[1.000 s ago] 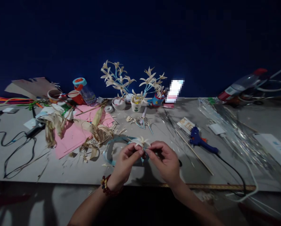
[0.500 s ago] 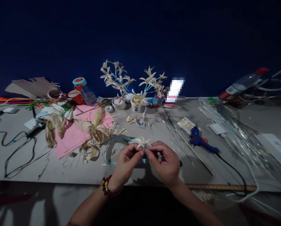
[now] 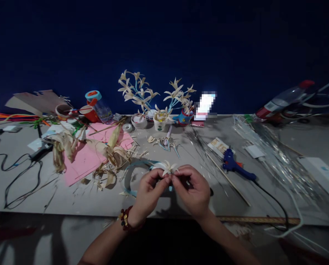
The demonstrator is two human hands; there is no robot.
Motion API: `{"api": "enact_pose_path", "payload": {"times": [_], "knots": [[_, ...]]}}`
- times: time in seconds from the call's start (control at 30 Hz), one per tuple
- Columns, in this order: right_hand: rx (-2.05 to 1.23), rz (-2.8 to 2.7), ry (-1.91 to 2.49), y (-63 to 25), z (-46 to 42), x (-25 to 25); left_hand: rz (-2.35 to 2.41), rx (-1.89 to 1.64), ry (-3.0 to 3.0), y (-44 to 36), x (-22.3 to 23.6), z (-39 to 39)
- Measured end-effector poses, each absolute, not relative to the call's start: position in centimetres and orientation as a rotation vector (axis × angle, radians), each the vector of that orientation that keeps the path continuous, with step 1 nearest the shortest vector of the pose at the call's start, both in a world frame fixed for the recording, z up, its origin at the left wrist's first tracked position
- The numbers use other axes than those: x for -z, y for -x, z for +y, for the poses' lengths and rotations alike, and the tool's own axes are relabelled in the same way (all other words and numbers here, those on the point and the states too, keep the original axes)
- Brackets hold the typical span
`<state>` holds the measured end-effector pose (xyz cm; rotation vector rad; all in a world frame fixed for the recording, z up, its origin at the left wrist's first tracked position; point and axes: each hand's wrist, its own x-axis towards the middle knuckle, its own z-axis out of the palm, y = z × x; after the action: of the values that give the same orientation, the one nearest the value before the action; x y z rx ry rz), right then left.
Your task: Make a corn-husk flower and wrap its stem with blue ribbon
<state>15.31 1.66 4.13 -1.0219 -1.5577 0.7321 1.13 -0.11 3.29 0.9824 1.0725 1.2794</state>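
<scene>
Fingers of the left hand (image 3: 150, 189) and the right hand (image 3: 193, 189) are almost closed, thumbs brought close together, and the pale flower (image 3: 168, 168) is pinched between them at its base. It is held upright above the near middle of the counter (image 3: 87, 200), petals spread. Just to its left, a loop of blue ribbon (image 3: 128, 178) is seen, partly hidden by the left hand. Farther left, dried husks (image 3: 113, 156) are scattered over and around pink paper (image 3: 84, 163). On the right, a blue glue gun (image 3: 237, 167) is laid beside a thin stick (image 3: 232, 181). At the far side, flowering stems (image 3: 138, 90) are stood among small cups, and loose flowers (image 3: 167, 142) are left nearer.
</scene>
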Motion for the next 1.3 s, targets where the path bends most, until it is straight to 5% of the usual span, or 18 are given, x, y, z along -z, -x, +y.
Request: {"api": "enact_pose_path", "payload": {"times": [1.3], "knots": [[-0.945, -1.445, 1.036, -15.3, 1.3, -3.9, 1.109, -1.255, -1.124, -1.2, -4.1, -0.6]]}}
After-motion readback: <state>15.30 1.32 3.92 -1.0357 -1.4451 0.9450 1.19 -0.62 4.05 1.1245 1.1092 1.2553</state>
